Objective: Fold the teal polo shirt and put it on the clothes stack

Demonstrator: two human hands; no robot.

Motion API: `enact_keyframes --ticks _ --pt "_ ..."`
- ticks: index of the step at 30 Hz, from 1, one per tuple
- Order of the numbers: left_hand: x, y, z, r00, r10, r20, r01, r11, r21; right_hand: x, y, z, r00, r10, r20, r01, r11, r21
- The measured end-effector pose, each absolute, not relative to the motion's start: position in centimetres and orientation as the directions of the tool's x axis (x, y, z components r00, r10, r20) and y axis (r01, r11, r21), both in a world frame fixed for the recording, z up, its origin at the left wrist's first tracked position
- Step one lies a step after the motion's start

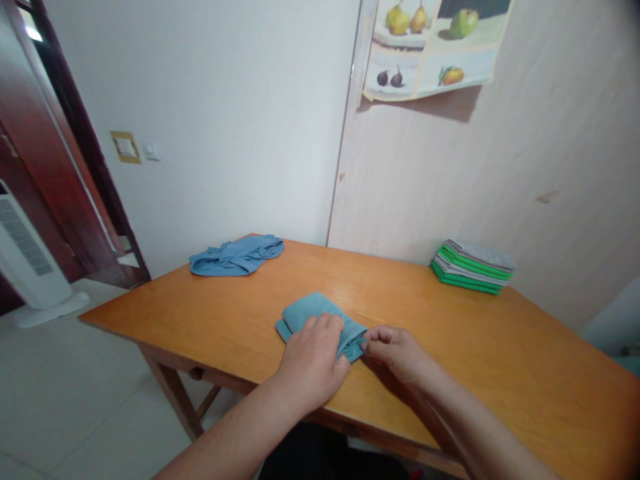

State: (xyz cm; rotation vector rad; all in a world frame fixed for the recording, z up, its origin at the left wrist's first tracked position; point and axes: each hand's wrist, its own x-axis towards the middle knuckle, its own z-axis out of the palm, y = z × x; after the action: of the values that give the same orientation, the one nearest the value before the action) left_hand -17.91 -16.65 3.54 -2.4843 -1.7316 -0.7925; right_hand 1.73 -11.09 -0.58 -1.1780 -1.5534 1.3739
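Note:
A teal folded cloth [314, 305] lies near the front of the table, in thick layers with a gathered edge at its right end. My left hand [314, 357] rests over its near side, fingers curled on top and thumb at the right end, gripping it. At that right end, my right hand [395, 350] pinches the gathered edge between thumb and fingertips. The part of the cloth under my left hand is hidden.
On the wooden table [400, 287], a crumpled blue garment [237, 257] lies at the back left. A stack of green and grey folded cloths [473, 267] stands at the back right by the wall. A white tower fan [30, 260] stands on the floor at left.

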Motion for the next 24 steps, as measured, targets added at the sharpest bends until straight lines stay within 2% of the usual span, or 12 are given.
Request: enact_keyframes --ticks 5,12,18,21,24 --pt "-17.6 -16.5 3.7 0.227 0.889 0.398 0.896 -0.351 0.273 1.1 -11.2 -0.9 -0.245 0.969 0.025 0.14 0.061 -0.988" --pt "-17.7 -16.9 3.5 0.208 0.857 0.471 0.845 -0.4 0.355 0.7 -10.8 -1.4 -0.069 0.986 0.154 0.479 0.168 -0.861" --pt "-18.1 -16.8 2.1 0.237 0.798 0.555 0.765 -0.505 0.4 0.6 -11.1 -0.3 -0.069 0.975 0.209 0.723 0.193 -0.664" --pt "-18.2 -16.6 1.6 0.252 0.772 0.584 0.735 -0.545 0.404 0.7 -11.1 0.3 -0.102 0.966 0.239 0.773 0.229 -0.592" --pt "-18.4 -16.7 1.4 0.277 0.747 0.605 0.711 -0.583 0.394 0.6 -11.0 0.7 -0.182 0.961 0.209 0.817 0.266 -0.511"
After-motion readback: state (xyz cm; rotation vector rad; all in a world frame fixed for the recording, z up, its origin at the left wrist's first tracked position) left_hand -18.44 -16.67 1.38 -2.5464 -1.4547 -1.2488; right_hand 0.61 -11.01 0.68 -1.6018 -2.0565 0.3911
